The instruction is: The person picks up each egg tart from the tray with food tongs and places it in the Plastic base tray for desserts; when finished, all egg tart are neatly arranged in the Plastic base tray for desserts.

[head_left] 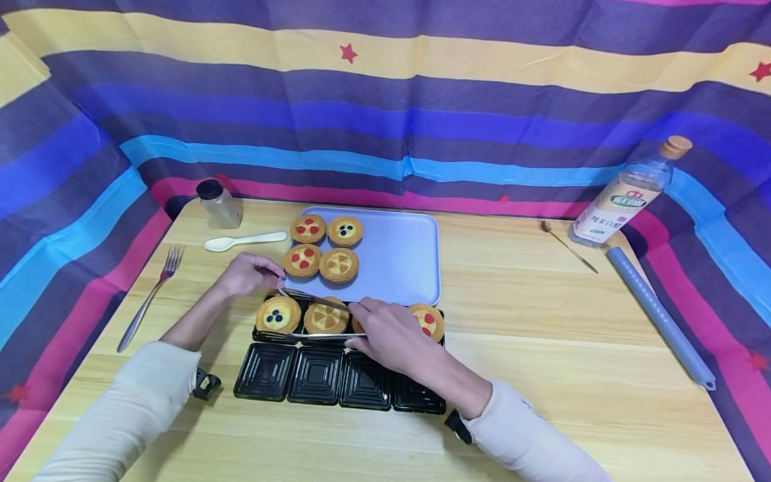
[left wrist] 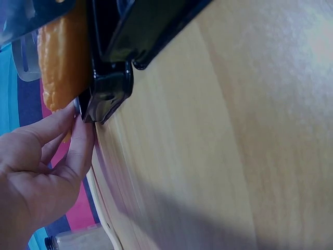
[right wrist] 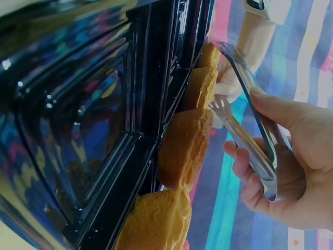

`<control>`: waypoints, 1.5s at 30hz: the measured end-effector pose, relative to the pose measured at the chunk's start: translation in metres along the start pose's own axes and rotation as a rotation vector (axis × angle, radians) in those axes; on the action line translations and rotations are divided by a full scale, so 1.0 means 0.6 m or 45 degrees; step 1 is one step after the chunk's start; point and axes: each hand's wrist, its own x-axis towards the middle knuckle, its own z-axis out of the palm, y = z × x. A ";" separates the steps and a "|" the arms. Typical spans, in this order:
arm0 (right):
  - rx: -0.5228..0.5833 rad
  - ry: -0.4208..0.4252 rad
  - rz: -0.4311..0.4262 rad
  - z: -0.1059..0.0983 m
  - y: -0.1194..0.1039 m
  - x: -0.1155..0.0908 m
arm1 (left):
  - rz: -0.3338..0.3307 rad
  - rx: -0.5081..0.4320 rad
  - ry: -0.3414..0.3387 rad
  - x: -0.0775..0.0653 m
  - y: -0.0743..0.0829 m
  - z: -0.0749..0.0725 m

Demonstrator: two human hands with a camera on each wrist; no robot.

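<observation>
My right hand (head_left: 388, 331) grips a pair of metal tongs (right wrist: 247, 143), whose arms stand apart above the tarts in the black tray. No tart is between the tong tips. At the tray's far left corner, my left hand (head_left: 249, 273) pinches the rim of the black tray (left wrist: 110, 88) between thumb and fingers. Along the tray's far row sit several tarts, among them a blueberry-topped tart (head_left: 278, 314), a tart with a wedge pattern (head_left: 326, 316) and a red-topped tart (head_left: 426, 323). My right hand partly hides another. The near row of square compartments (head_left: 313, 375) holds no tarts.
Behind the black tray lies a lavender tray (head_left: 403, 258) with several tarts on its left side. A white spoon (head_left: 247, 241), a jar (head_left: 219, 204) and a fork (head_left: 150, 298) are at left. At right are a bottle (head_left: 626, 194), a thin spoon (head_left: 569, 246) and a grey-blue stick (head_left: 659, 318).
</observation>
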 end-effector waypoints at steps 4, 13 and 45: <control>0.012 0.004 -0.003 0.000 0.002 -0.001 | 0.006 -0.007 0.003 0.000 0.000 0.000; 0.048 0.016 -0.044 -0.012 0.007 -0.010 | 0.022 -0.008 0.012 -0.004 0.004 0.001; 0.055 0.189 0.182 -0.039 0.103 -0.020 | 0.011 0.030 0.004 -0.002 -0.003 0.000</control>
